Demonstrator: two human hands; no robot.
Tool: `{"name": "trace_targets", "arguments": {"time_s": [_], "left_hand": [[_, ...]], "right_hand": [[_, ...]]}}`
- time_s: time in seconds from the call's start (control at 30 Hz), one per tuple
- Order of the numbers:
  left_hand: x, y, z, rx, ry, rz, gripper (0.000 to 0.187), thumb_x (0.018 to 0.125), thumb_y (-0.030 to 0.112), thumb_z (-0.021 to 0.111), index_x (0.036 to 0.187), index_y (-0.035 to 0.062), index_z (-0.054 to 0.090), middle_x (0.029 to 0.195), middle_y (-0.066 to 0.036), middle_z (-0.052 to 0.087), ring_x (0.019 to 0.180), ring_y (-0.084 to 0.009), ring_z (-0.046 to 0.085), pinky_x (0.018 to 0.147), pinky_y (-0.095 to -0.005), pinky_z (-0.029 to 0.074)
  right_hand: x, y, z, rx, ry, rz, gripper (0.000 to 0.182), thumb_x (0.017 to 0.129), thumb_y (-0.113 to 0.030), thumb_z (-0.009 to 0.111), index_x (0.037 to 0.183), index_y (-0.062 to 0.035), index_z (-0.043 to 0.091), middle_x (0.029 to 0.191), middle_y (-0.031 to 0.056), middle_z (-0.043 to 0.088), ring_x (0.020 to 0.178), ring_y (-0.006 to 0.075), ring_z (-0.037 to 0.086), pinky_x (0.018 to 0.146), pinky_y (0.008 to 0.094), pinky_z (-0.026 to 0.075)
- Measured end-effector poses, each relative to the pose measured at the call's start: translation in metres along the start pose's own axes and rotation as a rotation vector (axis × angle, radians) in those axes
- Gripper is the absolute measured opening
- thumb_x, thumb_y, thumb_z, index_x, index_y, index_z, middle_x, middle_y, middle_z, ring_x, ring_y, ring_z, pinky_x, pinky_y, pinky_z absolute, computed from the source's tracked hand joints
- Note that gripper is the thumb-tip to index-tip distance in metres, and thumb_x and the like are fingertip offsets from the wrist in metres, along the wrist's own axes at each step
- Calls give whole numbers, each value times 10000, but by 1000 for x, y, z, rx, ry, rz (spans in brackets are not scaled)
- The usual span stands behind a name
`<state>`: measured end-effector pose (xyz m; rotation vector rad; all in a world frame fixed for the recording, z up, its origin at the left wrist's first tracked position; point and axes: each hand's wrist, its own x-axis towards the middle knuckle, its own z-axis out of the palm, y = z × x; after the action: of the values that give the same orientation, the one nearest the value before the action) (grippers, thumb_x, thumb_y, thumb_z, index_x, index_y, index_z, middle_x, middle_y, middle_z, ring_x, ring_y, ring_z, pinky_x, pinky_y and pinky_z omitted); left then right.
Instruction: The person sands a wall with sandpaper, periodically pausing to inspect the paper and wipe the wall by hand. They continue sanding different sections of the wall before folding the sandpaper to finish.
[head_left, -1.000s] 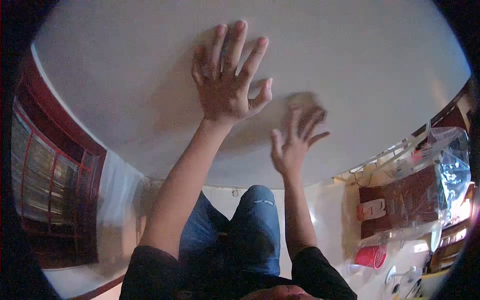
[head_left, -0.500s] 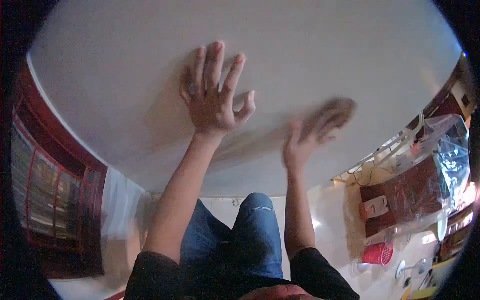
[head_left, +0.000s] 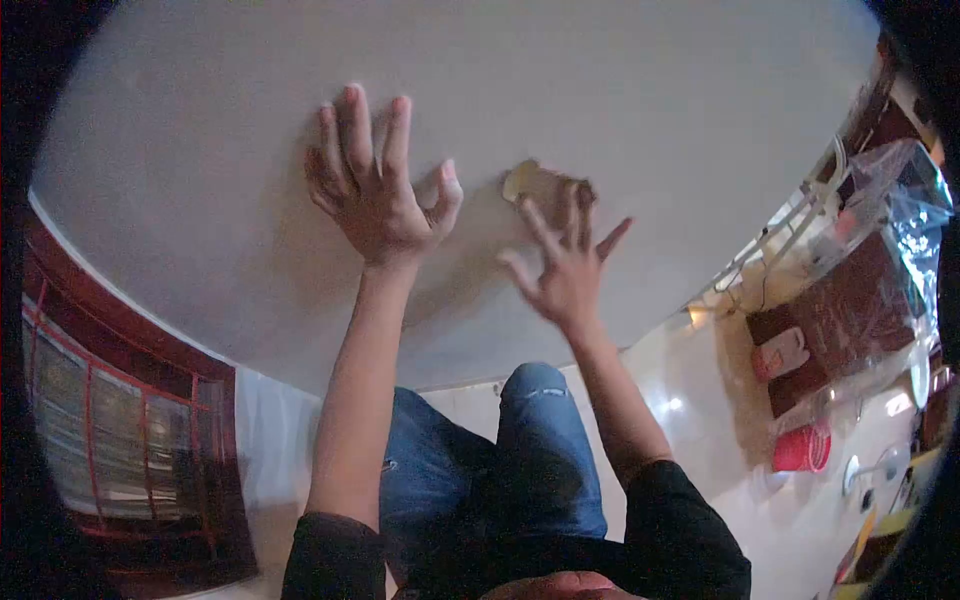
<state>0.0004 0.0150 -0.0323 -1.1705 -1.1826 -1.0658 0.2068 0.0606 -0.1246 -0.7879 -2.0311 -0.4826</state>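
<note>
My left hand (head_left: pixel 378 205) lies against the pale wall (head_left: pixel 640 110) with its fingers spread and nothing under them that shows. To its right, my right hand (head_left: pixel 568 270) presses a small tan and brown pad (head_left: pixel 527 182) onto the wall with its fingertips. The thumb and little finger stick out to the sides, while the middle fingers reach onto the pad. One end of the pad looks pale yellow, the rest darker and partly covered by fingers; its exact kind does not show.
At the left is a window with a dark red frame (head_left: pixel 120 370). My knees in blue jeans (head_left: pixel 540 440) are close below the wall. On the right are brown furniture under clear plastic (head_left: pixel 850 310), a red basket (head_left: pixel 802 448) and a white fan (head_left: pixel 880 468).
My right hand has swept leftward along the wall with the pad, coming nearer my left hand. The left hand stays spread on the wall; the whole view has shifted slightly.
</note>
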Motion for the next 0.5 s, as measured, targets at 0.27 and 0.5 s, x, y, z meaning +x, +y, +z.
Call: {"name": "trace_targets", "arguments": {"time_s": [0.27, 0.5], "left_hand": [[3, 0, 2, -9, 6, 65, 646, 865, 451, 523, 1438, 172, 419, 1519, -166, 352, 1382, -415, 318, 1083, -578, 198], [3, 1, 1, 8, 6, 72, 632, 883, 460, 497, 1433, 158, 421, 1515, -172, 347, 1387, -422, 298, 1084, -567, 214]], "right_hand": [[0, -4, 2, 255, 137, 342, 733, 858, -618, 565, 1484, -286, 378, 1604, 151, 141, 1489, 341, 56, 1102, 649, -132], [4, 23, 4, 88, 86, 571, 751, 887, -545, 562, 1514, -206, 325, 1602, 197, 96, 1492, 344, -33, 1081, 628, -175]]}}
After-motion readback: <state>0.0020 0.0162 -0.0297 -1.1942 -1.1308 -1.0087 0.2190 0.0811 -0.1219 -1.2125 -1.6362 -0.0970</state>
